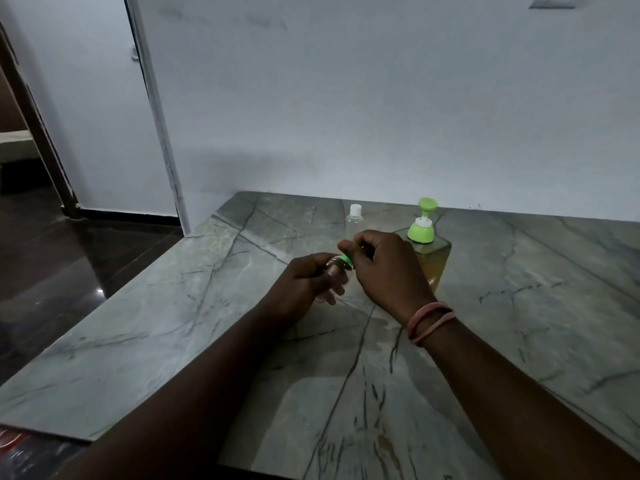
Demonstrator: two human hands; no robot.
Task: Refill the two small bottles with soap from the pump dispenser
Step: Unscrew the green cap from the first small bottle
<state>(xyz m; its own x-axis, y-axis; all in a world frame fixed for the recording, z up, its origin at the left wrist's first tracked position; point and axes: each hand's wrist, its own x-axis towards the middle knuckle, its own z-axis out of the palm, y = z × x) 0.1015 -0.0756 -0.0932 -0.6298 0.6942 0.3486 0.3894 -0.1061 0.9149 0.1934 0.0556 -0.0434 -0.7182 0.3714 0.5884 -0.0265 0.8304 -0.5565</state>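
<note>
A small clear bottle [334,280] is held above the table [519,323], well in from its edges and a little toward the far edge, and it is tilted so that its green cap [346,260] points up and to the right. The left hand [304,285] is wrapped around the bottle's body, apparently to keep it from turning, while the fingers of the right hand [384,268] are pinched on the cap from above. From this split of work it is judged that the cap is being twisted, most likely off, so that the neck can be opened for filling; whether it is being loosened or tightened cannot be told. The bottle looks clear and empty, though its lower part is hidden by the fingers. The second small bottle [355,220], clear with a white cap, is left standing upright near the far edge of the table, capped and out of the way. The pump dispenser [427,249], with its green pump head and yellowish soap inside, is set just to the right of that bottle and close behind the right hand, partly hidden by it. Its nearness seems convenient, since an opened bottle can be brought under the spout with little reach. Pinkish bands [429,322] are worn on the right wrist.
</note>
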